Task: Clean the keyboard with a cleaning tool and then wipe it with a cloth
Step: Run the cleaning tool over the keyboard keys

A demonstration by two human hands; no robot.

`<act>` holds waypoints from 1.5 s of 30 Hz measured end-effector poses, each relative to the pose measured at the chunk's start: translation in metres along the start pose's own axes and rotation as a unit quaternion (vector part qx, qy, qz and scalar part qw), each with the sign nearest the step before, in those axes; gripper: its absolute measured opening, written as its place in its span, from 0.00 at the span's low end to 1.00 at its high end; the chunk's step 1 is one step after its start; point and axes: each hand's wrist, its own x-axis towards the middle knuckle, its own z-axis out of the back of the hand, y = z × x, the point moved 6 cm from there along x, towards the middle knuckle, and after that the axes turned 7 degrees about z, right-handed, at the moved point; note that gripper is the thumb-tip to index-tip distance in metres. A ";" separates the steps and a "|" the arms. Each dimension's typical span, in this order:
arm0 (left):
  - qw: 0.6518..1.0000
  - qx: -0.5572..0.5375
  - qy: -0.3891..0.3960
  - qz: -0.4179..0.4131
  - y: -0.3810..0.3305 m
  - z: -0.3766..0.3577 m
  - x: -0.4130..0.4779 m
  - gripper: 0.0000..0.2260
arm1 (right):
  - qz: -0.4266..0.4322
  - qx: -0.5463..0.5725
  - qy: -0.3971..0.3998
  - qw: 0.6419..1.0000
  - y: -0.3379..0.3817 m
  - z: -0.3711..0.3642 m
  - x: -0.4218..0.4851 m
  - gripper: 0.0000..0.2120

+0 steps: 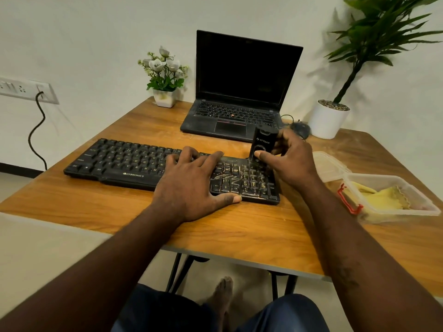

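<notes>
Keyboard lay under the flat, spread left hand; the right hand gripped the cleaning tool upright. Pushed too hard, it could pop a keycap.

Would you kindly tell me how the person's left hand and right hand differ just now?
The left hand lies flat, fingers spread, holding nothing; the right hand grips the black cleaning tool upright. The left hand rests on the middle of the keyboard; the right hand is at its dusty right end. Both are bare.
</notes>
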 end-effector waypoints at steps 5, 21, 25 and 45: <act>1.000 -0.008 -0.007 0.002 0.000 0.000 0.001 0.48 | 0.025 0.079 0.089 0.993 0.013 -0.024 -0.009 0.20; 1.000 -0.006 -0.007 -0.001 0.000 0.000 0.001 0.48 | 0.073 0.021 0.081 0.994 0.016 -0.019 0.002 0.21; 1.000 -0.004 -0.005 -0.002 0.000 0.000 0.001 0.48 | 0.063 0.087 0.135 0.985 0.018 -0.019 0.000 0.18; 1.000 0.005 0.002 0.001 0.001 0.000 0.001 0.47 | 0.016 0.167 0.080 0.983 0.014 -0.010 0.032 0.30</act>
